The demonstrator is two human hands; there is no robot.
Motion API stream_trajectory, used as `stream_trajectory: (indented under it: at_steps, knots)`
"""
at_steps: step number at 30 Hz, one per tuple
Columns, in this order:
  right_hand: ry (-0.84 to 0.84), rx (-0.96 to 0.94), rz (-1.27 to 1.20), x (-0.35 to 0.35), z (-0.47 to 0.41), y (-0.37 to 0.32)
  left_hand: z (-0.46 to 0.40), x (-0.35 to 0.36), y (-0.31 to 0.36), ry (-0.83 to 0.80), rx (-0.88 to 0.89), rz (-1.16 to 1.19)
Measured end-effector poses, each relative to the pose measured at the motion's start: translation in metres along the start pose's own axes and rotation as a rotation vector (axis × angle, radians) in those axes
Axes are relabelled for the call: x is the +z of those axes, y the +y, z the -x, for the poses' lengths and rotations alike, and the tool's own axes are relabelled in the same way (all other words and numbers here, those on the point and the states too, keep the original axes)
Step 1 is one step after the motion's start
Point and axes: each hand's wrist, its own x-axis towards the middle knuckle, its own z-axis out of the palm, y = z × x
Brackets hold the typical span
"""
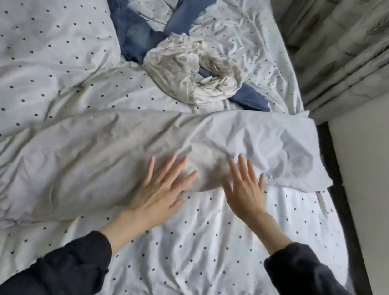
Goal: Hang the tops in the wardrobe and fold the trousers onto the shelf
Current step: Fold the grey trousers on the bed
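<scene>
1. Trousers (101,159), pale grey with an elastic waistband, lie flat across the dotted duvet (199,248).
2. Left hand (159,192) and right hand (244,192) press them, fingers straight and spread.
3. Beyond the trousers lie jeans (131,23) under a crumpled cream garment (181,70).

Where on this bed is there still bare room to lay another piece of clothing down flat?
Free patches: the dotted duvet at far left, beside the jeans, and the near strip below the pale trousers, around the left hand and right hand. Crowded: the far middle, where a crumpled cream garment lies on the jeans.
</scene>
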Motion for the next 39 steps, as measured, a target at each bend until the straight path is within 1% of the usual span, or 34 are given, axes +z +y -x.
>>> stream_trajectory:
  at_steps: [2,3,5,8,10,13,16,19,23,24,26,28,29,30,31,32,33,34,35,36,37,39]
  knots:
    - [-0.036,0.023,0.048,-0.003,0.000,0.058,-0.036,0.009,0.036,-0.008,-0.004,-0.044]
    - [-0.051,0.041,0.075,-0.003,-0.001,0.078,-0.047,0.012,0.046,-0.036,-0.022,-0.058]
    - [-0.065,0.100,0.108,-0.008,-0.006,0.141,-0.085,0.023,0.081,-0.039,-0.056,-0.086]
    - [-0.078,0.116,0.104,-0.010,-0.020,0.202,-0.126,0.032,0.114,-0.032,-0.084,-0.107]
    - [-0.059,0.079,0.097,-0.009,-0.032,0.222,-0.147,0.034,0.125,-0.031,-0.073,-0.132]
    - [-0.001,0.097,0.082,-0.014,-0.053,0.248,-0.177,0.034,0.144,-0.047,-0.059,-0.155]
    - [0.035,0.120,0.057,-0.029,-0.069,0.264,-0.191,0.030,0.155,0.008,-0.086,-0.093]
    - [0.195,0.068,0.001,-0.060,-0.088,0.274,-0.205,0.015,0.163,0.122,-0.180,0.037]
    - [0.504,-0.049,-0.042,-0.109,-0.110,0.270,-0.228,-0.010,0.175,0.322,-0.331,0.123]
    - [0.601,-0.074,-0.038,-0.117,-0.113,0.270,-0.232,-0.014,0.179,0.366,-0.340,0.123]
    - [0.751,-0.104,-0.016,-0.128,-0.111,0.276,-0.241,-0.020,0.190,0.425,-0.295,0.060]
    - [0.813,-0.113,0.004,-0.121,-0.105,0.288,-0.244,-0.014,0.196,0.386,-0.277,0.013]
    - [0.792,-0.101,0.022,-0.112,-0.102,0.296,-0.245,-0.008,0.197,0.325,-0.277,0.002]
    - [0.716,-0.064,0.048,-0.100,-0.099,0.301,-0.244,-0.002,0.198,0.244,-0.264,-0.022]
    - [0.602,0.001,0.059,-0.087,-0.098,0.307,-0.243,0.004,0.199,0.163,-0.232,-0.056]
    - [0.459,0.094,0.025,-0.075,-0.098,0.313,-0.246,0.009,0.199,0.077,-0.203,-0.085]
    - [0.314,0.198,-0.060,-0.065,-0.099,0.317,-0.248,0.013,0.196,0.010,-0.191,-0.104]
    - [0.230,0.288,-0.158,-0.061,-0.102,0.319,-0.253,0.012,0.192,-0.032,-0.198,-0.096]
    - [0.182,0.344,-0.231,-0.062,-0.105,0.320,-0.259,0.007,0.189,-0.041,-0.231,-0.067]
    - [0.181,0.347,-0.251,-0.064,-0.111,0.319,-0.266,0.000,0.185,-0.023,-0.276,-0.035]
    - [0.216,0.325,-0.233,-0.071,-0.118,0.315,-0.273,-0.011,0.179,0.013,-0.328,0.008]
    - [0.347,0.298,-0.218,-0.091,-0.132,0.306,-0.289,-0.033,0.164,0.071,-0.444,0.103]
